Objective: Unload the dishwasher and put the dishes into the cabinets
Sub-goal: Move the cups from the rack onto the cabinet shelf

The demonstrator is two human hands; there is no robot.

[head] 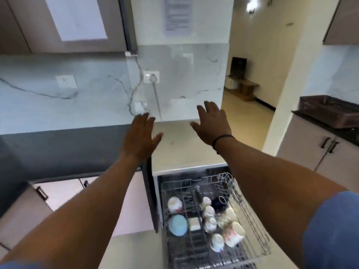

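Observation:
The dishwasher's wire rack [250, 216] is pulled out below me, at the lower middle of the head view. It holds several upturned white cups [208, 210], a light blue bowl [177, 225] and a white mug with red print [233, 234]. My left hand [140, 136] and my right hand [212, 123] are both stretched out above the pale countertop [174, 150], fingers spread, palms down, holding nothing. A black band circles my right wrist. An upper cabinet [64, 24] hangs at the top left, its door closed.
A marble backsplash with a wall socket [151, 77] and a hanging cord stands behind the counter. Lower cabinets [58, 193] sit to the left. At the right, a brown crate [328, 110] rests on a dark counter beside a doorway.

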